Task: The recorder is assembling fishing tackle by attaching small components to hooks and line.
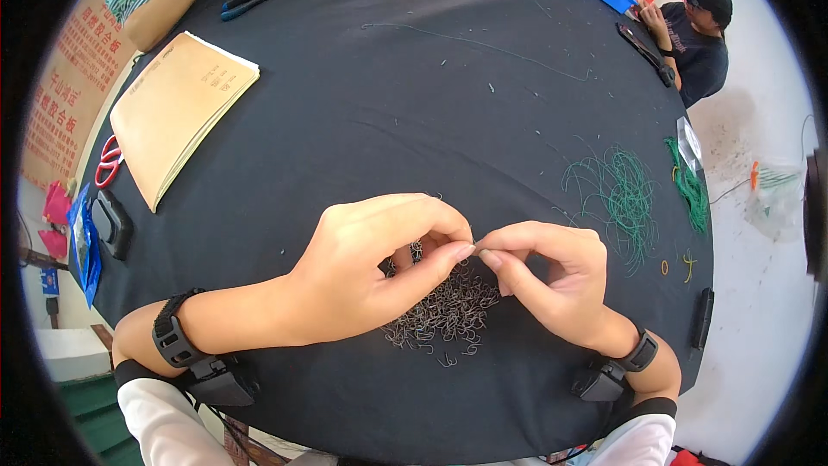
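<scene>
My left hand (362,250) and my right hand (561,276) meet fingertip to fingertip over the black-covered table. Each is closed in a pinch between thumb and forefinger. Whatever sits between the fingertips is too small and too hidden to name. Right below them lies a heap of dark metal fish hooks (448,311), partly covered by my left hand. To the right of my right hand is a loose tangle of thin green line (623,207).
On the left lie a tan paper notebook (185,108), red-handled scissors (108,162), a black case (112,223) and a blue packet (84,242). A green cord bundle (687,185) is at the right edge. Pliers (257,3) lie far left. Two people sit across the table.
</scene>
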`<action>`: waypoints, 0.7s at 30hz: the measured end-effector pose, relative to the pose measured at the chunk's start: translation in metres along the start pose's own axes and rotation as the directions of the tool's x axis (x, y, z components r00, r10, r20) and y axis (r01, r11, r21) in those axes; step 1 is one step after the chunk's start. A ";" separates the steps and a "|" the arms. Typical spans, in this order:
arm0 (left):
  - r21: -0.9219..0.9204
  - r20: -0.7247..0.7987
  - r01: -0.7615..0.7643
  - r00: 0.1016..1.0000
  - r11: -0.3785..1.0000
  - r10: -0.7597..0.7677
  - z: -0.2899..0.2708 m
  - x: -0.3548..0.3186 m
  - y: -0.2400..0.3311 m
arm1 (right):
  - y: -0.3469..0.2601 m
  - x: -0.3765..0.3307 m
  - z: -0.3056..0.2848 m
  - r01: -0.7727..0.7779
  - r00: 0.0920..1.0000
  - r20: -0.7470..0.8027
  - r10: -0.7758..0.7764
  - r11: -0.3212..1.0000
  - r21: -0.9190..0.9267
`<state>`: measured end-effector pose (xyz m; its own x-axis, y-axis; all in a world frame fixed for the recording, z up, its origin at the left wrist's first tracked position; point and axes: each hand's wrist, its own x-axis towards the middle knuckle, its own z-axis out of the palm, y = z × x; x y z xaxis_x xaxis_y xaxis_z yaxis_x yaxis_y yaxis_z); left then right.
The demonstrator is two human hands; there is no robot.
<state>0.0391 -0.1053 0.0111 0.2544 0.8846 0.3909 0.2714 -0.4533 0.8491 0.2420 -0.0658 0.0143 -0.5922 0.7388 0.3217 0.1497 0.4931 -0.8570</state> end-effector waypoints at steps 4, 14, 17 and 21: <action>-0.004 0.005 0.009 1.000 1.000 -0.009 0.001 0.001 0.001 | 0.002 0.000 0.000 0.064 0.998 0.003 -0.064 0.997 -0.031; 0.047 0.004 -0.091 0.996 0.995 0.091 0.002 0.000 -0.002 | 0.001 0.000 0.000 -0.004 0.999 0.053 0.005 1.000 -0.016; 0.033 0.013 -0.092 0.996 0.995 0.092 0.001 0.000 -0.002 | 0.001 -0.002 -0.002 -0.199 0.977 0.119 0.178 0.961 0.191; 0.037 0.019 -0.138 0.990 0.990 0.138 0.002 0.003 -0.004 | -0.003 -0.002 -0.007 -0.385 0.920 0.216 0.327 0.856 0.345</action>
<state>0.0404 -0.1015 0.0082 0.3071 0.8114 0.4973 0.2673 -0.5751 0.7732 0.2483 -0.0653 0.0198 -0.6668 0.7418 -0.0707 0.0826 -0.0207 -0.9964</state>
